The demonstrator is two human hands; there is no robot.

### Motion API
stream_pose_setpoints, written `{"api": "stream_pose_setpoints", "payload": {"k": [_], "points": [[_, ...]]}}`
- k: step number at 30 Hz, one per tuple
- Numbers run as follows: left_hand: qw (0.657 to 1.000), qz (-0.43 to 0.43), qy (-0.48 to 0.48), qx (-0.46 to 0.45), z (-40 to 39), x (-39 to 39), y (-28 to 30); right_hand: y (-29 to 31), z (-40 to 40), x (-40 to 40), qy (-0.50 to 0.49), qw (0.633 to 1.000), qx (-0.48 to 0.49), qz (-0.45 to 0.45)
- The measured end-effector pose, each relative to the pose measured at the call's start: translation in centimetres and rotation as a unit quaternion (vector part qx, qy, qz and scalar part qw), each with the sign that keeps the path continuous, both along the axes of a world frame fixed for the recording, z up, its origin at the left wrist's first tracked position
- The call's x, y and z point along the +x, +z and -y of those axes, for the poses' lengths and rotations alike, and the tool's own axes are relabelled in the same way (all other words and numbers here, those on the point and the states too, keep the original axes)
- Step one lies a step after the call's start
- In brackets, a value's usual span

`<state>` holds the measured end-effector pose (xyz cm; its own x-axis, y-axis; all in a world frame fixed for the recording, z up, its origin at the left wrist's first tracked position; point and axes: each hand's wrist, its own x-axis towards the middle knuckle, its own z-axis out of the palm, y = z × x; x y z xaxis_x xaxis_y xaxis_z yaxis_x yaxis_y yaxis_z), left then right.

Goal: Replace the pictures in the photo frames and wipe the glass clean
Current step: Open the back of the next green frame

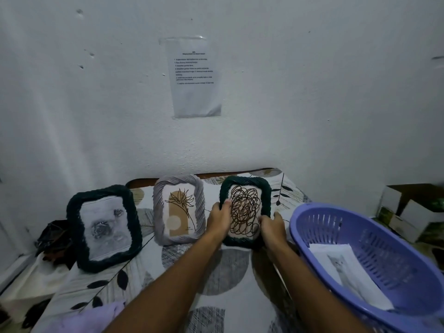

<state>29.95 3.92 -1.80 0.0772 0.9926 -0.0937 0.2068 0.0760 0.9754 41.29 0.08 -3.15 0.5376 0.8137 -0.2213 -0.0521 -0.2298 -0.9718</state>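
Three photo frames stand in a row on the patterned tablecloth near the wall. The right one, a dark green frame with a brown scribble picture, is held on both sides: my left hand grips its left edge and my right hand its lower right edge. A grey frame with a leaf drawing stands in the middle. At the left a larger dark green frame with a grey rose picture leans back. A lilac cloth lies at the near left edge.
A purple plastic basket at the right holds loose printed pictures. A sheet of printed text is taped to the white wall. Cardboard boxes sit on the floor at the far right. A dark crumpled object lies left of the table.
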Motion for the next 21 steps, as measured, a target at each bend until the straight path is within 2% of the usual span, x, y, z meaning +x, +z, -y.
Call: {"api": "stream_pose_setpoints", "payload": {"k": [4,7,11,15,21], "points": [[0.998,0.050,0.034,0.002,0.5,-1.3,0.2,0.1,1.6,-0.4,0.015,1.000,0.019,0.015],[0.997,0.076,0.020,-0.016,1.7,-3.5,0.9,1.0,3.7,-0.8,0.031,0.999,0.044,-0.008],[0.994,0.097,0.036,-0.038,5.2,-7.3,1.7,2.7,7.2,-1.8,0.082,0.995,0.051,-0.035],[0.983,0.156,0.049,-0.078,9.6,-11.2,2.1,3.7,10.8,-3.7,0.157,0.979,0.074,-0.106],[0.965,0.227,0.067,-0.110,15.4,-15.1,1.6,4.0,14.4,-6.1,0.247,0.959,0.076,-0.119]]}}
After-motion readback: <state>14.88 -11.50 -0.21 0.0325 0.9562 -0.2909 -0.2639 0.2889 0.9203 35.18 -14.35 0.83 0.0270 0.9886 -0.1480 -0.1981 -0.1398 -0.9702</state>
